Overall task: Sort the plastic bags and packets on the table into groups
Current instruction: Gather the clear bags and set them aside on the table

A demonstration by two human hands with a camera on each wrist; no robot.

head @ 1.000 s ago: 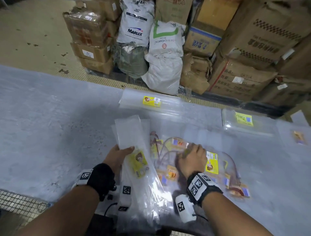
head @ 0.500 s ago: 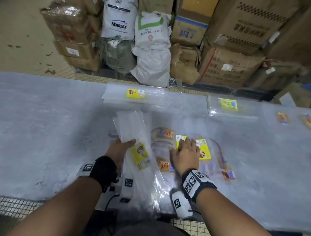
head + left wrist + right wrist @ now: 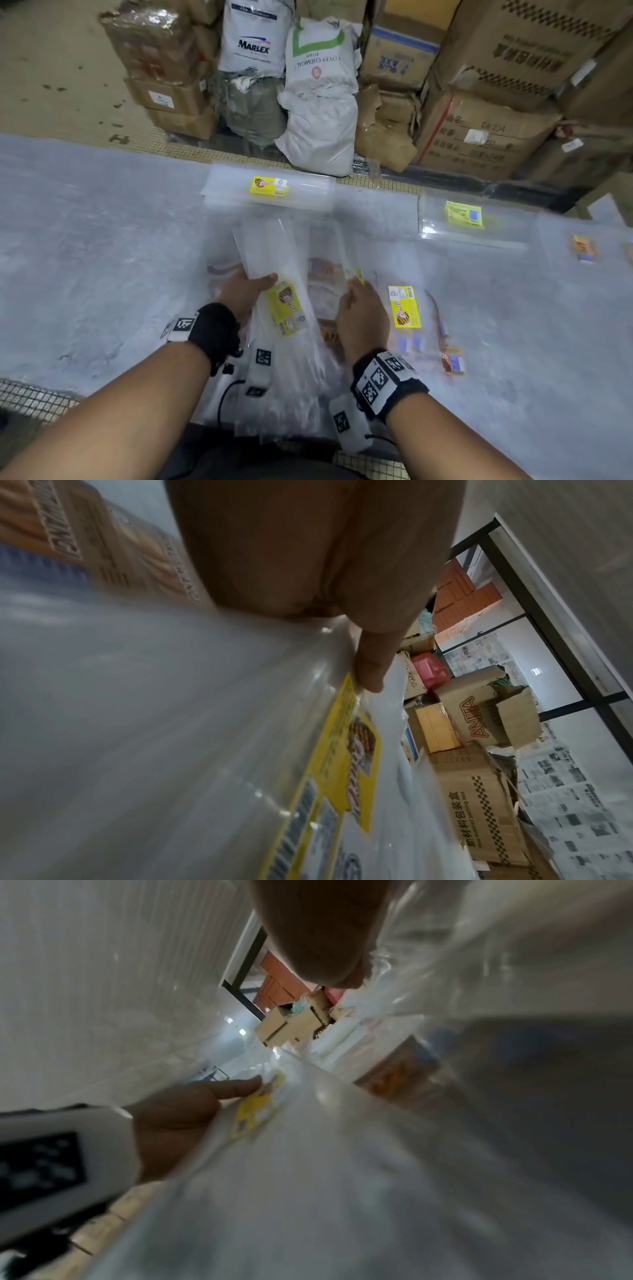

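Note:
My left hand [image 3: 251, 286] grips a stack of long clear bags with a yellow label [image 3: 286, 308], thumb on top and fingers hidden beneath; the thumb [image 3: 371, 666] presses the plastic [image 3: 205, 723] close up. My right hand [image 3: 354, 291] sits just right of the stack, its fingers curled on the edge of a single clear bag whose yellow label corner [image 3: 358, 274] shows at the fingertips. Another yellow-label bag [image 3: 404, 306] lies flat to the right of that hand. Orange and blue labelled packets [image 3: 452, 361] lie loose under and around both hands.
On the grey table [image 3: 85, 257], a pile of yellow-label bags [image 3: 270, 186] lies at the far edge and a second clear pile [image 3: 464, 214] at the right. Orange-label bags [image 3: 582, 248] sit far right. Sacks [image 3: 318, 102] and cartons [image 3: 486, 133] stand beyond the table.
My right hand has come off the two yellow-label bags it was pressing and now holds one by its edge, nearer the left-hand stack. The left hand keeps its grip.

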